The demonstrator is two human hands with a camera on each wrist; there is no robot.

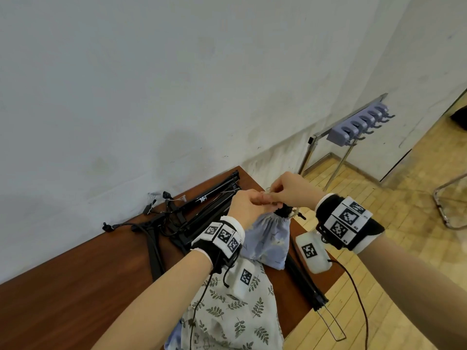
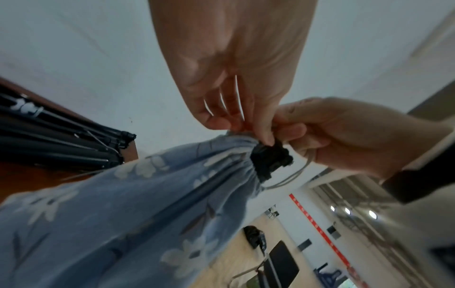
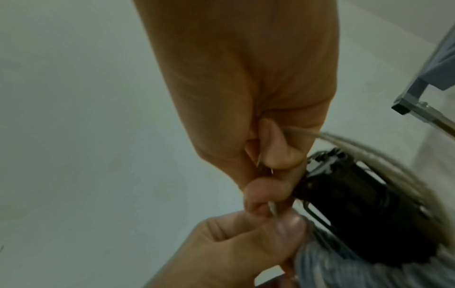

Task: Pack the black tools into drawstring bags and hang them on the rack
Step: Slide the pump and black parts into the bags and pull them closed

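Against white wall, over brown tabletop (image 1: 75,286): both hands' fingers pinching drawstring (image 2: 288,180) at blue floral bag (image 2: 118,214); cinching evenly around protruding black tool (image 2: 269,157); keeping loop free for hook rack (image 1: 358,125).

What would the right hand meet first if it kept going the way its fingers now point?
Most likely the left hand: the right hand points at it over the cinched mouth of the blue drawstring bag, and their fingertips already look in contact on the cord. Depth is hard to judge there.
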